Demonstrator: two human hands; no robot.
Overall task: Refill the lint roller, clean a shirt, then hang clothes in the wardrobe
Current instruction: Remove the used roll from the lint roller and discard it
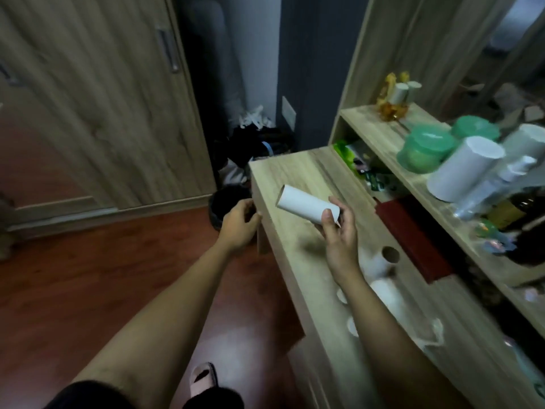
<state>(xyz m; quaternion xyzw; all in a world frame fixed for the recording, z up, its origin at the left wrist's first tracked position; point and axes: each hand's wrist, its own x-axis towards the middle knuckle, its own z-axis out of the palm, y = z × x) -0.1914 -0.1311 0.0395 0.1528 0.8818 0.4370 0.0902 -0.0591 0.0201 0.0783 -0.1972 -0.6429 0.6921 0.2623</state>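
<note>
Your right hand (339,228) grips the white roll (306,206) by one end; a loose grip could drop it onto the desk (295,172). Left hand (240,224) curled; contents indeterminate.

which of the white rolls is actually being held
The roll above the desk, gripped at its near end by the right hand. The others sit on the shelf or the desk, untouched.
</note>
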